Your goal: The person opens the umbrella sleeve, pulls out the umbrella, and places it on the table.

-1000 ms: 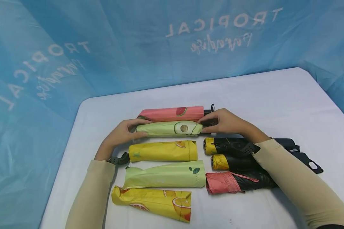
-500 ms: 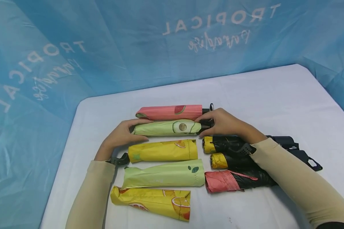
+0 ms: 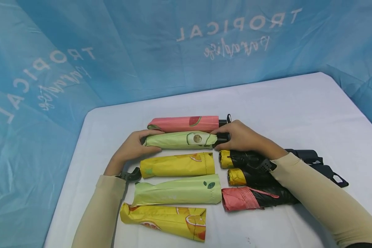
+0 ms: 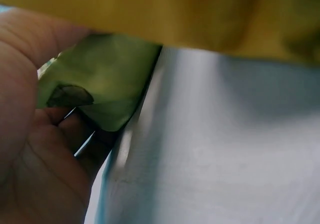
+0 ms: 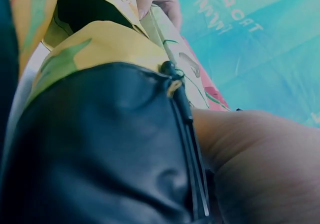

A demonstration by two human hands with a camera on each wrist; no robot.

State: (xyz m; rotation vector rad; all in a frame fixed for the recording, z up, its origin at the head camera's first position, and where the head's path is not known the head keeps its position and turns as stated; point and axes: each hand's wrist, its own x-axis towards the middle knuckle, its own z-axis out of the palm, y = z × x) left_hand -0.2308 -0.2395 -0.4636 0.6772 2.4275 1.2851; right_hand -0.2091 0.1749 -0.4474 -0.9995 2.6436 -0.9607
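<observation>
A person's left hand [image 3: 131, 146] is holding one end of the green umbrella [image 3: 176, 140]. Its thumb is sitting on the near side, and its fingers are bending round the far side. The right hand [image 3: 240, 136] is gripping the other end, with the thumb and a finger pinching it by the black handle [image 3: 222, 138]. The green umbrella is lying flat on the white table [image 3: 285, 100], between the two hands, and an avocado picture is showing on it.

Just behind it, a pink umbrella [image 3: 179, 124] is lying the same way. In front, a yellow cover [image 3: 177, 165], a pale green cover [image 3: 178, 191] and an orange-fruit cover [image 3: 164, 218] are lying in a row. Near the right arm, two black umbrellas with yellow ends [image 3: 257, 176] and a black umbrella with a pink end [image 3: 241, 199] are resting. A blue curtain [image 3: 142, 62] is hanging behind the table.
</observation>
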